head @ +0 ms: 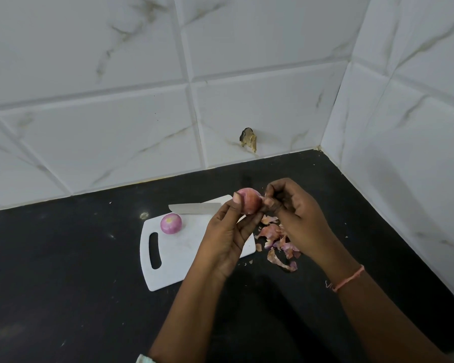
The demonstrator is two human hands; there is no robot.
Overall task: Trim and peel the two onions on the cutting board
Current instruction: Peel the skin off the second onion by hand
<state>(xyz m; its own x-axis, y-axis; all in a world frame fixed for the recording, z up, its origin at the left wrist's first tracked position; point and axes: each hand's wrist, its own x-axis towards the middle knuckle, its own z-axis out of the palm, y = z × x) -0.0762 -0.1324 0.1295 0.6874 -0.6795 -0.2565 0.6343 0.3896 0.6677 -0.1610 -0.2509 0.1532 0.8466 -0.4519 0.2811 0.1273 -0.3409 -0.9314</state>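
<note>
My left hand holds a pink onion up above the white cutting board, thumb on its left side and fingers underneath. My right hand pinches a bit of skin at the onion's right end. A second onion, purple and peeled with its trimmed end up, sits on the board near the handle slot. A knife lies along the board's far edge, blade pointing left.
Loose onion skins are piled on the black counter just right of the board. White tiled walls close the back and right side, forming a corner at the far right.
</note>
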